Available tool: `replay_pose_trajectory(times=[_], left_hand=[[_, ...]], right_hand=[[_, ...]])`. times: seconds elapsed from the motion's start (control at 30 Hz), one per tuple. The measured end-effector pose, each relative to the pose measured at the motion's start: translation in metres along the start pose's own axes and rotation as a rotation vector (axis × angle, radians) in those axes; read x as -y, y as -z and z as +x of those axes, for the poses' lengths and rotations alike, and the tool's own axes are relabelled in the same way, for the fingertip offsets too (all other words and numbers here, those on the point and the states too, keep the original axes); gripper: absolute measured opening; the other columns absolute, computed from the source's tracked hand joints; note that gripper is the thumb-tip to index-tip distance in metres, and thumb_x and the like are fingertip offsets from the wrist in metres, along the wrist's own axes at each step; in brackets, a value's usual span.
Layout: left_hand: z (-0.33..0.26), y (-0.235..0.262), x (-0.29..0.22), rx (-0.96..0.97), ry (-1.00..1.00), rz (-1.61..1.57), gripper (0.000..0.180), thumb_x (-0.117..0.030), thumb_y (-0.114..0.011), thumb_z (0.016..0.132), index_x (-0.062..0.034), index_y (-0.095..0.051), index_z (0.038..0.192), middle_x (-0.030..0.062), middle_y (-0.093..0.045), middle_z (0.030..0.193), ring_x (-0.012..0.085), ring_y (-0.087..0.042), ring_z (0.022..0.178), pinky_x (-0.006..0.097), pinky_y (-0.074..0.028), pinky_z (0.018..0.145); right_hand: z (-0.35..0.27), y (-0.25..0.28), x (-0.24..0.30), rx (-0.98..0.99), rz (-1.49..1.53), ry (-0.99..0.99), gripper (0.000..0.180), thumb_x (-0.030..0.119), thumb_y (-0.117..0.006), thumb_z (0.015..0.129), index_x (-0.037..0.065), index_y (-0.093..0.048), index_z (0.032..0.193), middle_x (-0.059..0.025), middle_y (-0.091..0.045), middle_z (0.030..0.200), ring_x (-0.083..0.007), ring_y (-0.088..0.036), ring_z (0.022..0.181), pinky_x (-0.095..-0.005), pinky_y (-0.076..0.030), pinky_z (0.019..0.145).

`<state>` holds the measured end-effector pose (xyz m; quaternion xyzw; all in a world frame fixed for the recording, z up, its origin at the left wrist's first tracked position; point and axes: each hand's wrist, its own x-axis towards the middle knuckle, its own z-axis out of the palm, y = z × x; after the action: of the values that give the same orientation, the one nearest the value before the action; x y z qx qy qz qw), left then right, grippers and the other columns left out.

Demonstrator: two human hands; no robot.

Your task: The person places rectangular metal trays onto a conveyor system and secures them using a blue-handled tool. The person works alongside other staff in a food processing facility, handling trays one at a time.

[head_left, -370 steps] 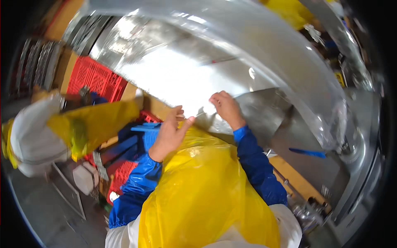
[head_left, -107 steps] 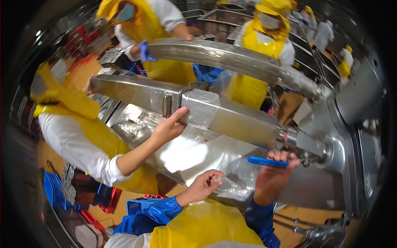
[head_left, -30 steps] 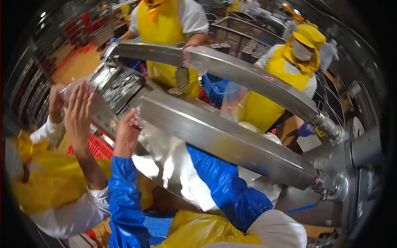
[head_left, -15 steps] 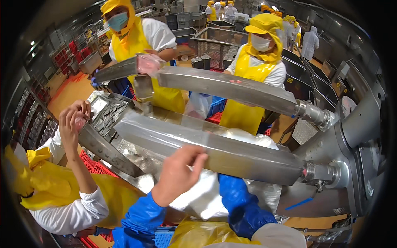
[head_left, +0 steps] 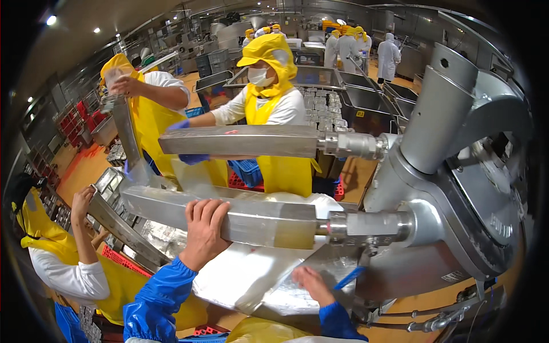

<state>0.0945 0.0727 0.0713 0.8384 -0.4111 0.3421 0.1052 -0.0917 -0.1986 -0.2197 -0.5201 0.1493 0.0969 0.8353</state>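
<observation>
The right hand (head_left: 313, 284) has emerged, loosely curled, empty; left hand (head_left: 205, 235) clasps near tube (head_left: 266, 220); lettering (head_left: 501, 226) marks machine (head_left: 409, 186).

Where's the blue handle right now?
In the head view, the blue handle is low and right of centre, just right of the person's right hand and below the fitting on the nearer metal tube.

Shiny metal tbl (head_left: 226, 280) w/ whitish plastic sheeting (head_left: 317, 201) on far side
</observation>
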Motion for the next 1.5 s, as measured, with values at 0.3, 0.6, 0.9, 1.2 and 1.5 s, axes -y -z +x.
replay_pose_trajectory(times=[0.3, 0.6, 0.9, 1.2, 1.5], left_hand=[[0.039, -0.029, -0.124, -0.034, 0.033, -0.092, 0.082, -0.031, -0.088, 0.062, -0.013, -0.054, 0.134, 0.0099, -0.056, 0.125, 0.0292, -0.051, 0.12, 0.05, -0.032, 0.108], [0.026, 0.0, -0.08, 0.081, -0.074, -0.069, 0.092, -0.042, -0.082, 0.073, -0.0094, -0.045, 0.151, 0.0122, -0.051, 0.144, 0.0282, -0.043, 0.14, 0.053, -0.023, 0.118], [0.025, -0.011, -0.087, 0.015, -0.082, -0.052, 0.095, -0.056, -0.083, 0.063, -0.0087, -0.052, 0.139, 0.0089, -0.055, 0.13, 0.026, -0.049, 0.125, 0.049, -0.033, 0.107], [-0.05, -0.02, -0.071, -0.06, -0.415, -0.498, 0.039, -0.027, -0.069, 0.09, -0.0114, -0.064, 0.126, 0.0119, -0.062, 0.126, 0.0286, -0.059, 0.118, 0.046, -0.042, 0.108], [-0.319, 0.035, -0.099, 1.009, 0.778, -1.017, 0.041, -0.044, -0.066, 0.098, -0.004, -0.076, 0.095, 0.0198, -0.071, 0.094, 0.0358, -0.069, 0.089, 0.046, -0.053, 0.072]], right_hand=[[-0.079, 0.04, -0.023, -0.085, -0.115, -0.184, 0.032, 0.034, -0.057, 0.106, 0.005, -0.064, 0.117, -0.0057, -0.068, 0.106, -0.0137, -0.062, 0.09, -0.0277, -0.048, 0.075], [-0.061, 0.068, -0.026, -0.123, -0.498, -0.043, 0.03, 0.033, -0.061, 0.104, 0.004, -0.066, 0.112, -0.004, -0.07, 0.096, -0.0114, -0.066, 0.08, -0.0257, -0.049, 0.065], [-0.12, 0.055, -0.066, -0.339, -0.682, -0.066, 0.025, 0.03, -0.067, 0.097, 0.006, -0.072, 0.09, -0.0026, -0.068, 0.073, -0.0118, -0.065, 0.072, -0.0305, -0.052, 0.069], [-0.074, 0.004, -0.029, -0.126, -0.635, 0.056, 0.029, 0.028, -0.07, 0.098, 0.001, -0.068, 0.107, -0.0054, -0.071, 0.09, -0.014, -0.065, 0.082, -0.0312, -0.053, 0.076], [-0.131, 0.06, -0.067, -0.368, -0.727, -0.15, 0.023, 0.028, -0.068, 0.1, 0.005, -0.07, 0.104, -0.0005, -0.067, 0.077, -0.0093, -0.062, 0.073, -0.0297, -0.05, 0.068]])
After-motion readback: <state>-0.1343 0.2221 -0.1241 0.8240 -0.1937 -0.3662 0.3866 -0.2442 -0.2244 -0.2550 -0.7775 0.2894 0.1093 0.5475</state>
